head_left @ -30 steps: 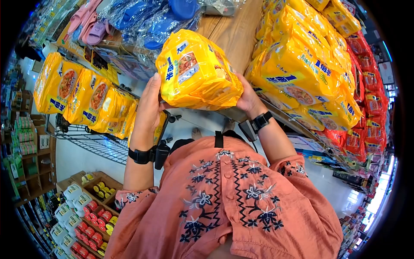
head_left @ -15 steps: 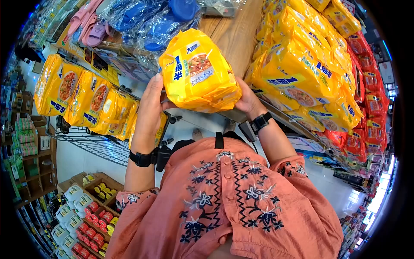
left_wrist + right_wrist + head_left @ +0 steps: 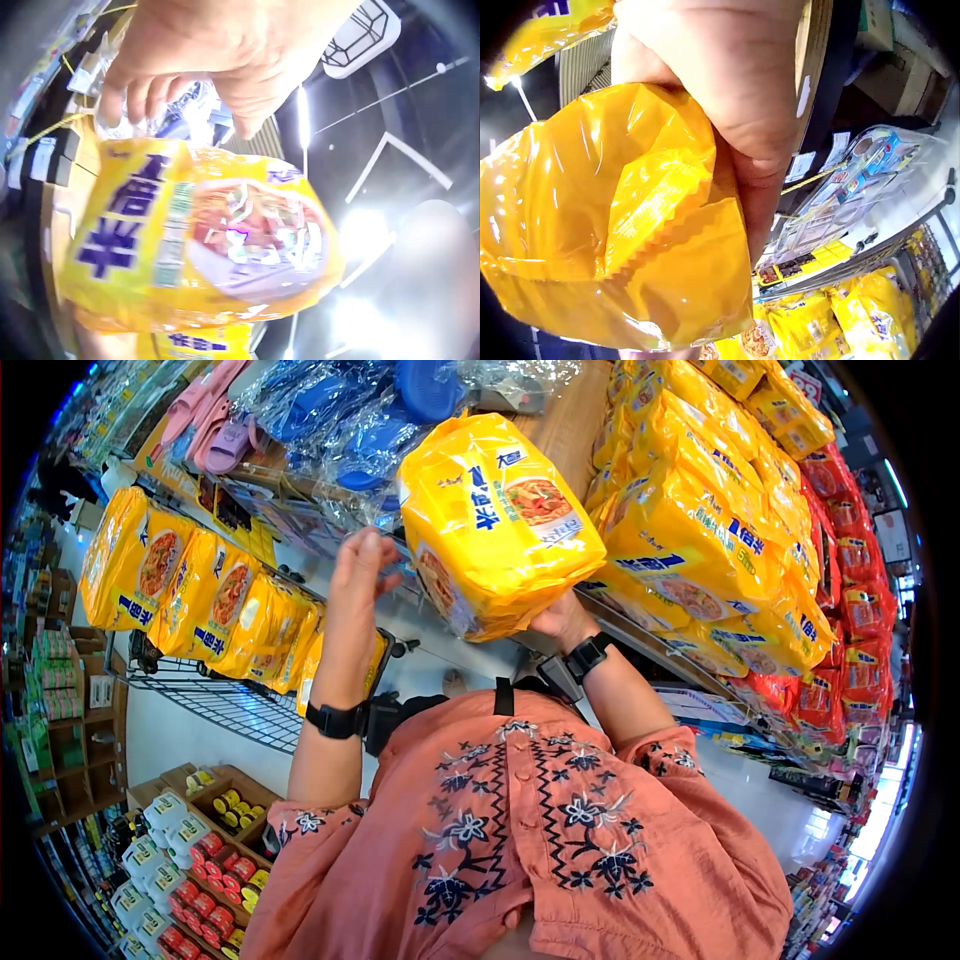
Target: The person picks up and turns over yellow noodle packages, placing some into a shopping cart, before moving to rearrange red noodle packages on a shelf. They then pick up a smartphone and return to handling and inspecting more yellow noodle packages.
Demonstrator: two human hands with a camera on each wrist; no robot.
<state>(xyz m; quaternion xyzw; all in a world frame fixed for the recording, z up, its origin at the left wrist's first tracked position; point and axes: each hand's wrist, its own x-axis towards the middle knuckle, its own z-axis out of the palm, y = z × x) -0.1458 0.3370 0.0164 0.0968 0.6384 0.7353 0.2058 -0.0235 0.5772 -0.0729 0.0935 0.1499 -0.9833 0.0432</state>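
Note:
A yellow multi-pack of instant noodles (image 3: 490, 530), printed with a bowl of noodles, is held up in front of the body. My right hand (image 3: 565, 620) grips its lower right end. In the right wrist view, the fingers of that hand (image 3: 712, 82) bend over the pack's crimped end (image 3: 645, 217). My left hand (image 3: 360, 570) is off to the pack's left with loosely bent fingers and nothing in them. The left wrist view has this hand (image 3: 217, 60) close by the printed face of the pack (image 3: 202, 232).
A shopping cart (image 3: 230, 705) on the left carries several yellow noodle packs (image 3: 165, 560). To the right, more yellow packs (image 3: 700, 510) are stacked on a wooden table (image 3: 560, 420), beside red packs (image 3: 860, 600). Blue slippers in plastic (image 3: 350, 420) lie behind.
The noodle pack has moved to the right and turned, showing more of its left side. My left hand has come away from it, while the right hand still holds on.

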